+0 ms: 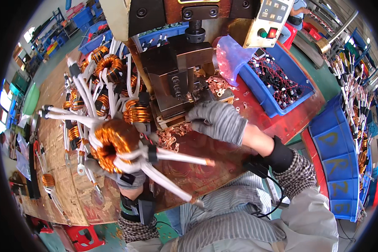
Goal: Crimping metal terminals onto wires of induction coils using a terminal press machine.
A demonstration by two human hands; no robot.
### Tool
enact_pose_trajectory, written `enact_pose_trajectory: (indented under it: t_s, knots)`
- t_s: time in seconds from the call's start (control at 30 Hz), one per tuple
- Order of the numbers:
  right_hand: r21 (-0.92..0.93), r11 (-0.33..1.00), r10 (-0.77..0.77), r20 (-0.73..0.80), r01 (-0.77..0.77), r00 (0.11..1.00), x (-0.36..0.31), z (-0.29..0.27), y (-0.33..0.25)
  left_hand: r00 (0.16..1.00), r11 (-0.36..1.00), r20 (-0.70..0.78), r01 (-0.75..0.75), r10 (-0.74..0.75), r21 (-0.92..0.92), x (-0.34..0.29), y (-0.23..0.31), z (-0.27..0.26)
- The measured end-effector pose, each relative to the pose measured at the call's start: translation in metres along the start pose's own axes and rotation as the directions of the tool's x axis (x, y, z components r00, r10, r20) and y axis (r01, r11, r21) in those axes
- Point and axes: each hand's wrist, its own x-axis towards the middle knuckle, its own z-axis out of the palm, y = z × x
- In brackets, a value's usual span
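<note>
The left hand point(128, 176) is gripping the copper toroid coil point(112, 144) above the worktop point(222, 155); the right hand point(217, 121), its grip curled on something unseen, is working at the press die point(174, 90), risking pinched fingers or snagged white leads point(176, 157).

Copper toroid coil point(112, 145) with white sleeved leads is held in the gloved left hand point(126, 174), lower left of centre; grip closed around its underside. Gloved right hand point(216, 122) is rested at the base of the press fixture point(176, 84), centre frame, fingers curled. Loose copper terminals point(170, 138) are scattered on the surface point(222, 155) just beside it. More coils point(109, 65) are piled upper left. Blue bin point(281, 80) of black wired parts is seen upper right.
</note>
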Motion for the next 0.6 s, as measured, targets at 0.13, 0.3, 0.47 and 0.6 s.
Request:
enact_pose_trajectory:
  t_s: [0.13, 0.3, 0.47, 0.6]
  knots:
    - [-0.617, 0.736, -0.130, 0.274, 0.278, 0.953, -0.007, 0.015, 0.015, 0.980, 0.984, -0.096, -0.176, 0.175, -0.004, 0.006, 0.015, 0.002]
    - [-0.739, 0.631, -0.052, 0.264, 0.237, 0.963, -0.012, 0.017, 0.011, 0.966, 0.989, -0.213, -0.147, 0.148, 0.019, 0.016, 0.000, -0.017]
    - [-0.758, 0.521, -0.195, 0.342, 0.392, 0.919, -0.011, 0.018, 0.014, 0.960, 0.980, -0.223, -0.186, 0.168, -0.063, 0.013, 0.004, -0.023]
    - [-0.705, 0.632, -0.110, 0.330, 0.322, 0.938, -0.018, 0.010, 0.020, 0.988, 0.959, 0.037, -0.137, 0.150, -0.247, 0.020, 0.000, -0.015]
